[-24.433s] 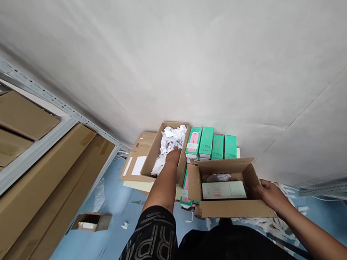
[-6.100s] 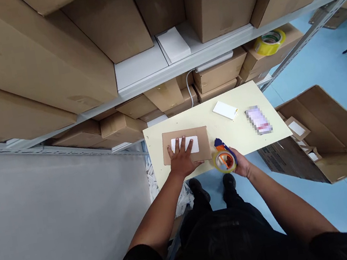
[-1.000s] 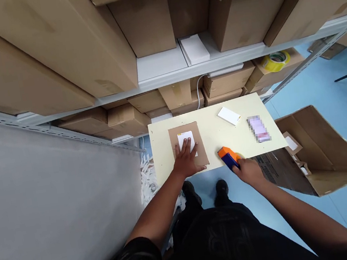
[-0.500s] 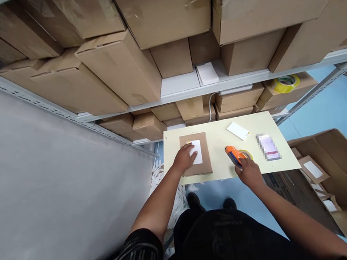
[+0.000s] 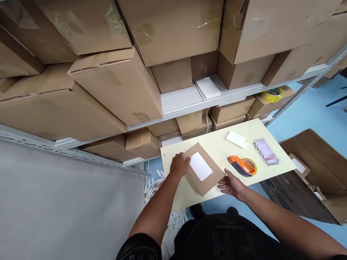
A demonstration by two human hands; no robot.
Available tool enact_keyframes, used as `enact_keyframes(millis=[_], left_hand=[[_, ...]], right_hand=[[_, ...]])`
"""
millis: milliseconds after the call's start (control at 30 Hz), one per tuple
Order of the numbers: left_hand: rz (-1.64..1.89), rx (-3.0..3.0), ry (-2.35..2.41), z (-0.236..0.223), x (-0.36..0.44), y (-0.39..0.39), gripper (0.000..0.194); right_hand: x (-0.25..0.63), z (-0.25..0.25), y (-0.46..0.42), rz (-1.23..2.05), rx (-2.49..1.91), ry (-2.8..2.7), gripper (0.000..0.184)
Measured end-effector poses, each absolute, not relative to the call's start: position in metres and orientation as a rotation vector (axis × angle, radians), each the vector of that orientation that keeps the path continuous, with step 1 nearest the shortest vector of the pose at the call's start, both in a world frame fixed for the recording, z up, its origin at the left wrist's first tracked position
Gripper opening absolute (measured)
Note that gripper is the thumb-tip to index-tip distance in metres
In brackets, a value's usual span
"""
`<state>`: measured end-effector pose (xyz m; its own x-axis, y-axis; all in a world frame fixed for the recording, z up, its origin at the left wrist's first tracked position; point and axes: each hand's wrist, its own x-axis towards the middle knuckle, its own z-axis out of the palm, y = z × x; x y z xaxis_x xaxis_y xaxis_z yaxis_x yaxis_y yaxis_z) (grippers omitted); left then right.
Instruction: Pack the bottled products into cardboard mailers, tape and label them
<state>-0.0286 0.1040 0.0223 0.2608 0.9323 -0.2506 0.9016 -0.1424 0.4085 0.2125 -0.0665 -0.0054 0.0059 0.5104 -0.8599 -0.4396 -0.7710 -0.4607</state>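
Note:
A flat cardboard parcel [image 5: 209, 181] with a white label [image 5: 200, 166] on top is turned at an angle and looks raised a little off the cream table board [image 5: 177, 195]. My left hand [image 5: 179, 165] grips its left edge, thumb on top. At the parcel's right corner is my right hand [image 5: 233, 184], fingers spread and thumb by the corner; whether it touches, I cannot tell. Just right of the parcel lies an orange tape dispenser [image 5: 242, 165] with a roll of yellowish tape. Behind it rests a stack of white labels [image 5: 236, 140].
A blurred-out flat item [image 5: 265, 152] lies at the board's right end. On the floor to the right stands a large open carton [image 5: 342, 178] with labelled parcels inside. Shelves of cardboard boxes [image 5: 176, 19] rise behind the board. A yellow tape roll [image 5: 272, 95] sits on a lower-shelf box.
My right hand has let go of the tape dispenser and moved left to the parcel's corner. My left hand went from lying on the label to gripping the left edge; the parcel has turned.

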Motion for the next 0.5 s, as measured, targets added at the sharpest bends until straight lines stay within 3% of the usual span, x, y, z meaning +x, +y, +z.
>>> enact_keyframes(millis=[267,500], left_hand=[[0.206,1.763,1.442,0.006,-0.080,0.017,0.038],[0.067,1.543,1.536,0.008,-0.082,0.057,0.053]], right_hand=[[0.228,0.016,-0.002,1.479,-1.935,-0.331,0.051],[0.247,0.006,-0.005,1.468,-1.973,-0.464,0.051]])
